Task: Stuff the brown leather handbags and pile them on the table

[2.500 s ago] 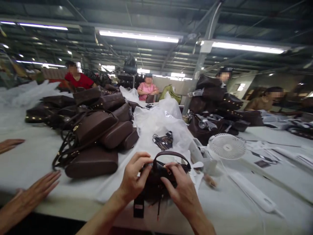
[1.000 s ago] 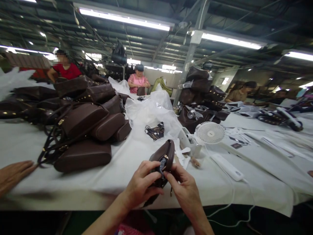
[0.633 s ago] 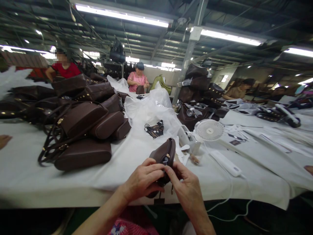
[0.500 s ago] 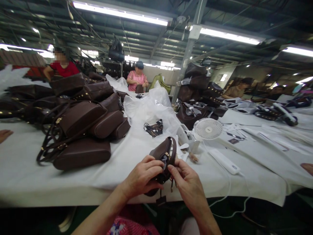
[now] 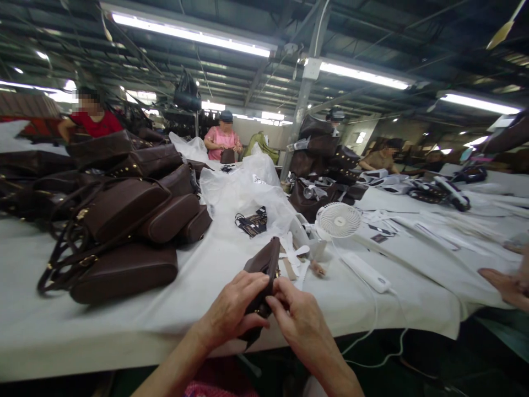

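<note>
A small dark brown handbag [image 5: 263, 258] stands tilted near the front edge of the table, between my hands. My left hand [image 5: 235, 300] is closed around its left side, the fingers lying over the upper edge and the thumb below. At the bag's right edge, near small gold-coloured metal parts, my right hand [image 5: 298, 309] pinches with thumb and curled fingers. Which part of the bag sits in that pinch is hidden by the fingers. The bag's opening faces away from clear sight.
Brown handbags [image 5: 124, 273] are heaped on the left. Beyond my hands lie black tags [image 5: 253, 222] and clear plastic wrapping [image 5: 243, 179]. A white fan [image 5: 339, 219] and a corded white power strip [image 5: 370, 271] sit to the right. Another person's hand [image 5: 502, 284] shows at far right.
The handbag has turned, and its handle, which stood up before, no longer shows above it. My right hand has shifted along its edge. The view has swung slightly right.
</note>
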Demonstrator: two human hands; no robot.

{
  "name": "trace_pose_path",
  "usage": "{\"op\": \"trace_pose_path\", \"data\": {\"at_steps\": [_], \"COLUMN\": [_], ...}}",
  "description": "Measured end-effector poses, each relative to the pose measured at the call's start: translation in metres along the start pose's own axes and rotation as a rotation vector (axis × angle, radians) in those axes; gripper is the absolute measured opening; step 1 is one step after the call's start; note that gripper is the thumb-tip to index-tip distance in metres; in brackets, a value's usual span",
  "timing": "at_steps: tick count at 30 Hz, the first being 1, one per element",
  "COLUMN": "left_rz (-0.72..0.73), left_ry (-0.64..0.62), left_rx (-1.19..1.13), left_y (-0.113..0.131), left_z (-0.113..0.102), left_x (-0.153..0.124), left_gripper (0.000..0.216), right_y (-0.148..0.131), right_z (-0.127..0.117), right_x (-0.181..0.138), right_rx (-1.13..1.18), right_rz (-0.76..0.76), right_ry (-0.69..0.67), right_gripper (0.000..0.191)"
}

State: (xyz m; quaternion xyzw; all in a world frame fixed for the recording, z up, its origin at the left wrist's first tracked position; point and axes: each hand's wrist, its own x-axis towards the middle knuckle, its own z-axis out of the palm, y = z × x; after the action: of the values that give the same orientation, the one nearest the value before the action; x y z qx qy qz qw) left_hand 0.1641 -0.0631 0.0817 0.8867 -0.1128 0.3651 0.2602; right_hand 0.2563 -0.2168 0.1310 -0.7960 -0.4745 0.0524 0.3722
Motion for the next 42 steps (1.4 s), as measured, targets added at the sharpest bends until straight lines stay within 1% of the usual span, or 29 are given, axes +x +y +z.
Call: {"op": "trace_pose_path", "data": {"at_steps": [3, 6, 9, 11, 12, 13, 15, 16, 17, 20, 22, 24, 27, 30, 32, 33, 35, 37, 40, 42], "left_rz": [0.046, 0.056, 0.058, 0.049, 0.033, 0.006, -0.069, -0.112, -0.149, -0.207, -0.208, -0.198, -0.202, -0.223, -0.231, -0.238, -0.267, -0.320, -0.400, -0.416], "left_ry": [-0.041, -0.038, -0.017, -0.006, -0.003, 0.001, 0.020, 0.042, 0.065, 0.104, 0.086, 0.049, -0.024, -0.070, -0.084, -0.083, -0.048, 0.033, 0.165, 0.209], "left_rx": [0.083, 0.123, 0.145, 0.141, 0.143, 0.151, 0.186, 0.206, 0.220, 0.210, 0.169, 0.128, 0.080, 0.038, 0.009, 0.000, 0.003, 0.019, 0.024, 0.010], "left_y": [0.000, -0.001, -0.003, -0.003, -0.001, 0.002, 0.009, 0.013, 0.017, 0.021, 0.018, 0.012, 0.003, -0.003, -0.004, -0.003, 0.000, 0.003, 0.004, 0.000], "left_z": [-0.002, -0.004, -0.006, -0.006, -0.005, -0.003, 0.003, 0.007, 0.013, 0.027, 0.031, 0.029, 0.017, 0.004, 0.000, 0.001, 0.007, 0.019, 0.037, 0.043], "left_x": [-0.003, -0.006, -0.007, -0.007, -0.007, -0.007, -0.007, -0.008, -0.009, -0.014, -0.015, -0.014, -0.009, -0.003, 0.000, 0.001, 0.001, 0.000, 0.000, 0.001], "left_gripper": [0.065, 0.060, 0.051, 0.047, 0.046, 0.044, 0.042, 0.042, 0.042, 0.045, 0.045, 0.042, 0.037, 0.031, 0.027, 0.026, 0.026, 0.028, 0.028, 0.023], "right_y": [0.001, -0.001, -0.003, 0.001, 0.006, 0.012, 0.026, 0.032, 0.037, 0.041, 0.037, 0.033, 0.030, 0.032, 0.034, 0.035, 0.037, 0.039, 0.042, 0.043], "right_z": [0.009, 0.017, 0.016, 0.012, 0.009, 0.006, 0.000, -0.002, -0.004, -0.008, -0.010, -0.011, -0.014, -0.014, -0.013, -0.012, -0.009, -0.007, -0.006, -0.007], "right_x": [-0.004, -0.011, -0.015, -0.011, -0.006, 0.000, 0.016, 0.024, 0.032, 0.051, 0.058, 0.062, 0.065, 0.069, 0.073, 0.076, 0.084, 0.094, 0.110, 0.114], "right_rx": [-0.026, -0.024, 0.112, 0.260, 0.325, 0.368, 0.377, 0.359, 0.334, 0.231, 0.150, 0.127, 0.129, -0.050, -0.198, -0.241, -0.234, -0.108, 0.224, 0.413], "right_rz": [-0.080, -0.162, -0.194, -0.174, -0.139, -0.090, 0.023, 0.062, 0.072, -0.010, -0.052, -0.048, -0.074, -0.207, -0.272, -0.278, -0.249, -0.175, 0.051, 0.165], "right_ry": [0.058, 0.097, 0.064, 0.029, 0.045, 0.089, 0.206, 0.234, 0.215, 0.050, 0.003, -0.015, -0.048, -0.011, 0.011, 0.019, 0.041, 0.017, -0.161, -0.261], "right_gripper": [0.015, 0.021, 0.025, 0.021, 0.019, 0.018, 0.017, 0.019, 0.022, 0.023, 0.022, 0.022, 0.019, 0.013, 0.017, 0.019, 0.021, 0.021, 0.023, 0.022]}}
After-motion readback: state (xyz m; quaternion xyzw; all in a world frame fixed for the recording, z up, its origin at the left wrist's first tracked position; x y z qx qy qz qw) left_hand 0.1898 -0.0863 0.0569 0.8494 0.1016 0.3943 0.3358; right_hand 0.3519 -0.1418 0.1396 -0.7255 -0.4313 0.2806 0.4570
